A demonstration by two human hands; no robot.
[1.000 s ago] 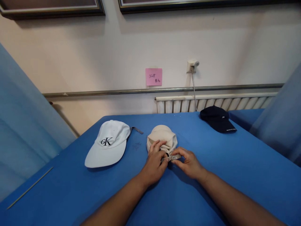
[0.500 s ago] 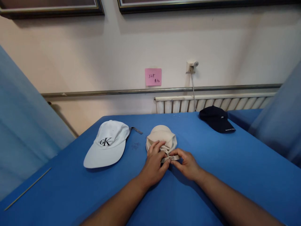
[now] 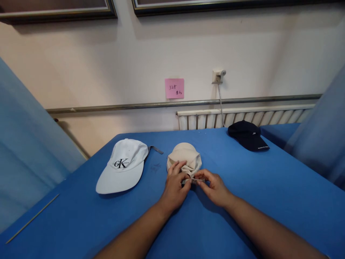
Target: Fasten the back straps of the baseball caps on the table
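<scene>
Apparently, the step in hand is working the strap (image 3: 198,180) at the near edge of the beige cap (image 3: 185,154), which lies on the blue surface (image 3: 121,219) between the white cap (image 3: 128,158) and the dark cap (image 3: 249,136). The left hand (image 3: 174,184), outer fingers spread, holds the cap's gathered fabric, while the nearly closed right hand (image 3: 214,187) pinches the strap; the next move seems to call for steady, fine fingertip control.
</scene>
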